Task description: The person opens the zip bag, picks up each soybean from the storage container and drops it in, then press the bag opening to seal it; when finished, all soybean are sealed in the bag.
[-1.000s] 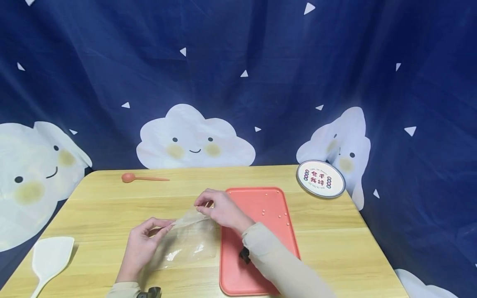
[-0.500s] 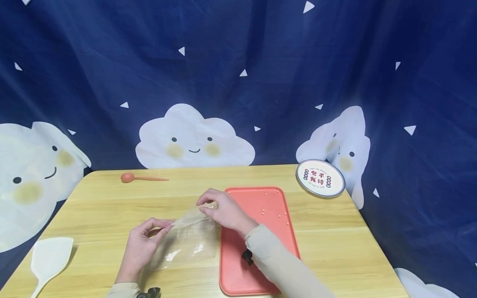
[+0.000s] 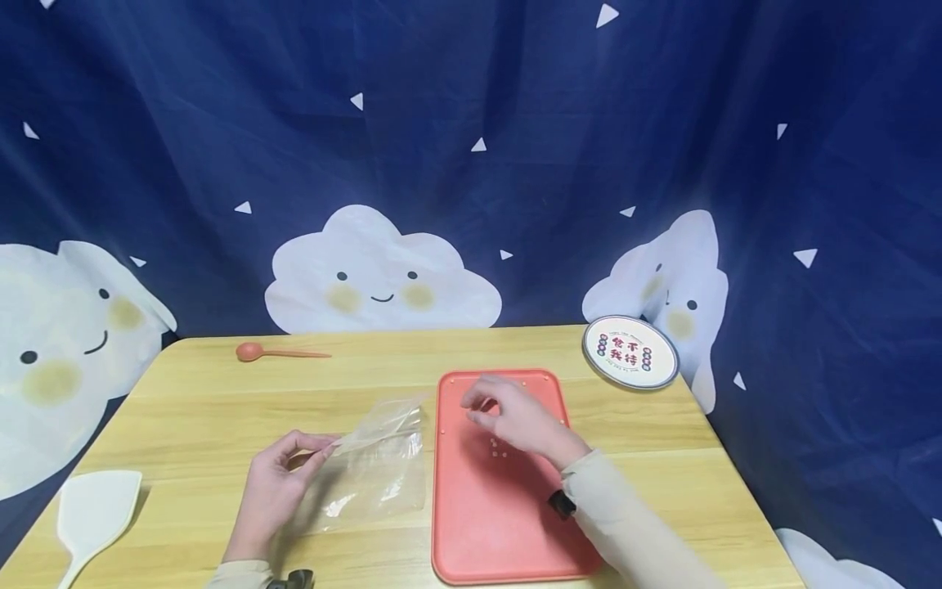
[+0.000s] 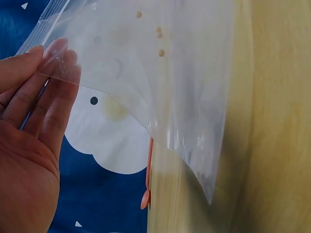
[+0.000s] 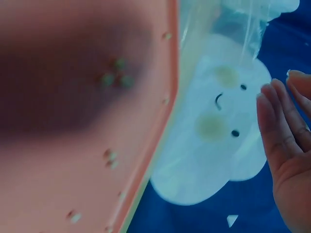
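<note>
A clear zip bag [image 3: 383,470] stands left of the red tray [image 3: 478,544]. My left hand [image 3: 275,483] pinches the bag's upper left edge between thumb and fingers, as the left wrist view also shows on the bag [image 4: 194,92]. Several small round pale beads [image 4: 161,52] appear in or through the clear plastic; I cannot tell which. Over the tray hovers my right hand [image 3: 522,421], fingers loosely bent, thumb apart, nothing visible between them. More beads [image 3: 495,453] lie below it, blurred in the right wrist view, where tray beads [image 5: 111,155] also show near the rim.
An orange-red spoon [image 3: 250,352] lies at the table's back left. To the far left is a white spatula [image 3: 96,507]. An oval plate [image 3: 631,352] with printed characters sits at the back right corner. A blue curtain [image 3: 412,123] with clouds hangs behind the table.
My right hand has let go of the bag and moved right over the tray. Beads now show below it, where the wrist was before. My left hand keeps its grip.
</note>
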`<action>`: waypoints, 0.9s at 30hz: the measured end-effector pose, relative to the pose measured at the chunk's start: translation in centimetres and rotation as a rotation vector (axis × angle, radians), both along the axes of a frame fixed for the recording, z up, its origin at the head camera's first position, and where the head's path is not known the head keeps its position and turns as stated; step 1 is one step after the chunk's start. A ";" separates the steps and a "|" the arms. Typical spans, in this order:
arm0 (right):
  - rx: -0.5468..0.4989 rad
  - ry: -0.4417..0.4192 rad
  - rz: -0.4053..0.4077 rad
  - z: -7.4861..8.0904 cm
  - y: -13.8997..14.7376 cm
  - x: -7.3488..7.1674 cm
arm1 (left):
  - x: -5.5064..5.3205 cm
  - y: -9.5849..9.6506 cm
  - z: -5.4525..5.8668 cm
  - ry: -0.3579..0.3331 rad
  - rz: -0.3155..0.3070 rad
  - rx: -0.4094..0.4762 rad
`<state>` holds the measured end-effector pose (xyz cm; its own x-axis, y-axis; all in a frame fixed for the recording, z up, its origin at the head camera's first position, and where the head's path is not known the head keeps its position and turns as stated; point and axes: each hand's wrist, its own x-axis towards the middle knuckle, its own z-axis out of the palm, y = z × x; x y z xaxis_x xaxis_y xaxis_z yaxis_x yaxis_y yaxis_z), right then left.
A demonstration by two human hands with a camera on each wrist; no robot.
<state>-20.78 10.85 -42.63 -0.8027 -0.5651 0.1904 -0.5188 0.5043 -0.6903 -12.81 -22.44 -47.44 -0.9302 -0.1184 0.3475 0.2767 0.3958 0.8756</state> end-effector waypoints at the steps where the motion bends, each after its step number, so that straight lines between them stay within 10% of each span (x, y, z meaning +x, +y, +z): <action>1: 0.015 0.004 0.004 -0.2 0.5 0.1 | 0.0 0.0 0.0 0.000 0.002 0.003; 27: 0.363 0.082 0.055 -4.8 4.3 1.2 | -0.1 0.1 -0.5 -0.017 -0.024 0.006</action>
